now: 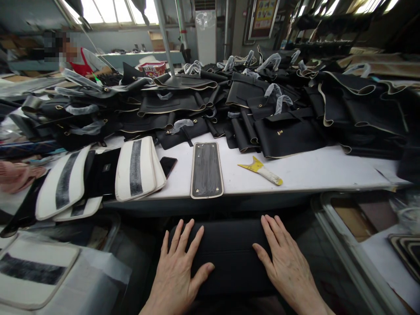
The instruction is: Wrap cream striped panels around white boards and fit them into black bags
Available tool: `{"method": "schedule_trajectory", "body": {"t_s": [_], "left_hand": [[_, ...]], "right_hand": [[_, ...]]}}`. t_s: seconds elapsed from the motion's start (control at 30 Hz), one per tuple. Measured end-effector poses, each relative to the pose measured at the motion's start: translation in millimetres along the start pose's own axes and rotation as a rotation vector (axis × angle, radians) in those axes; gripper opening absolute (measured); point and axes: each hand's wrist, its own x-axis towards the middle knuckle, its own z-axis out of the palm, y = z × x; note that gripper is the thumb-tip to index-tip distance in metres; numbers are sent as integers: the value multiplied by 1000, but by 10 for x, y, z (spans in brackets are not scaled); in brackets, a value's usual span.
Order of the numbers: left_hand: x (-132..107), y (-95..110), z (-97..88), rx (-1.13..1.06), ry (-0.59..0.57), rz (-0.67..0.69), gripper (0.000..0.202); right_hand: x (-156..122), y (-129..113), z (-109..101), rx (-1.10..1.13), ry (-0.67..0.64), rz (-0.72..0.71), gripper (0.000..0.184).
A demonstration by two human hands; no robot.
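Observation:
My left hand (181, 258) lies with spread fingers on the left part of a black leather-like piece (232, 253) in front of me, below the table edge. On its right part rests my right hand (285, 253), fingers stretched out and thumb apart. A faint seam line crosses the piece between the hands. Just beyond, on the white table (177, 192), lies a dark grey rectangular panel (206, 170) with pale edges and small studs near its corners. To its right is a yellow and white forked tool (262, 169).
Black bag pieces (288, 131) with wrapped handles pile up across the back. Pale panels with dark stripes (135, 168) and a phone (168, 166) lie at left. Grey bins (344, 245) flank me below the table. A person in red (83, 63) is at the far left.

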Motion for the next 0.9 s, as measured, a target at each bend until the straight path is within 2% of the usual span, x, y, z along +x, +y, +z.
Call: {"method": "schedule_trajectory", "body": {"t_s": [0.23, 0.43, 0.5, 0.6, 0.7, 0.8, 0.87, 0.9], "left_hand": [[7, 20, -5, -35, -50, -27, 68], [-36, 50, -58, -91, -106, -37, 71], [-47, 34, -88, -124, -122, -51, 72], [23, 8, -156, -203, -159, -92, 70], [225, 32, -228, -290, -166, -142, 68], [457, 55, -280, -364, -165, -129, 66], [537, -15, -315, -422, -201, -113, 65], [539, -88, -334, -452, -225, -123, 65]], "right_hand": [[49, -54, -27, -55, 57, -78, 69], [172, -385, -36, -17, 34, -291, 68], [114, -378, -6, -8, 49, -338, 69], [66, -232, 11, -1, 43, -403, 69], [208, -237, -76, 38, -44, -397, 70], [487, -482, -225, 114, -199, -290, 71], [643, -540, -278, 181, -301, -251, 67], [689, -472, -271, 212, -340, -238, 66]]}}
